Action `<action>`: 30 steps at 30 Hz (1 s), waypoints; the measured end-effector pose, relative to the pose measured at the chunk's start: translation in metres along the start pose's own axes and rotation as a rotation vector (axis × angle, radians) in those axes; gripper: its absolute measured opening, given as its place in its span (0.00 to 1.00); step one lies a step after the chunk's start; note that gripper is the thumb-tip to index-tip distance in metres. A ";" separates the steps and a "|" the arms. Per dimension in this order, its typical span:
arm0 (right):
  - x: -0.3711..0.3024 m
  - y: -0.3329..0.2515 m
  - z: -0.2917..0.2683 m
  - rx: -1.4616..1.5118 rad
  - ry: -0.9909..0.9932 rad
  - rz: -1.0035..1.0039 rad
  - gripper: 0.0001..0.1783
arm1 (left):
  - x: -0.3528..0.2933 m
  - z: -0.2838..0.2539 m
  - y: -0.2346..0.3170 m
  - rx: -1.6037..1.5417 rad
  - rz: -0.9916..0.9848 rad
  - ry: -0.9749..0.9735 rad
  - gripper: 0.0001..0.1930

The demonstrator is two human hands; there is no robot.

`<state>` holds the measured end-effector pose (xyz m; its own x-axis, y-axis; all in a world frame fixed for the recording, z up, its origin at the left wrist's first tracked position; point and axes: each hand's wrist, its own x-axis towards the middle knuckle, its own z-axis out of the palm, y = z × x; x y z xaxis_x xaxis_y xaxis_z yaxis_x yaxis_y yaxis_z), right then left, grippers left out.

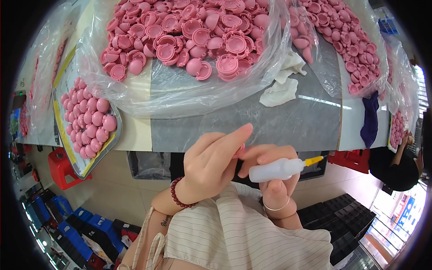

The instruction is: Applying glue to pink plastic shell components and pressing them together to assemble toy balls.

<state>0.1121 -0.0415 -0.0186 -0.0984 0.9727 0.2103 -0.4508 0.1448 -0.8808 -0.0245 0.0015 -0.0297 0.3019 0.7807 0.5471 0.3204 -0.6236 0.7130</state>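
Observation:
My left hand [210, 162] is closed, its fingers bent around a small pink piece [239, 151] that is mostly hidden between my two hands. My right hand [274, 173] is shut on a white squeeze bottle [276, 170] with a yellow nozzle [314, 160] pointing right; its fingertips also reach toward the pink piece. Both hands are just in front of the table's near edge. Beyond them, a large heap of pink plastic half shells [193, 38] lies in a clear plastic bag [189, 105].
At the left, a tray [92, 173] with a yellow edge bears several closed pink balls [87, 119]. White cloths [279, 92] lie on the grey tabletop [225, 130]. More pink shells [346, 49] and a dark purple cloth [370, 119] are at right. A red stool [63, 166] stands below.

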 end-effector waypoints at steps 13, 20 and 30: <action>0.001 -0.002 -0.009 0.035 0.105 -0.025 0.19 | 0.007 -0.018 0.004 -1.212 -0.624 -0.279 0.29; 0.006 -0.008 0.001 0.078 0.225 -0.027 0.24 | -0.008 -0.012 0.000 -1.122 -0.557 -0.179 0.26; 0.010 -0.015 -0.016 -0.422 0.430 -0.410 0.28 | -0.006 -0.010 0.010 -1.265 -0.635 -0.053 0.24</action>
<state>0.1322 -0.0310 -0.0098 0.4016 0.7981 0.4493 0.0125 0.4857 -0.8740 -0.0326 -0.0086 -0.0216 0.4545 0.8907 -0.0072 -0.5878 0.3060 0.7489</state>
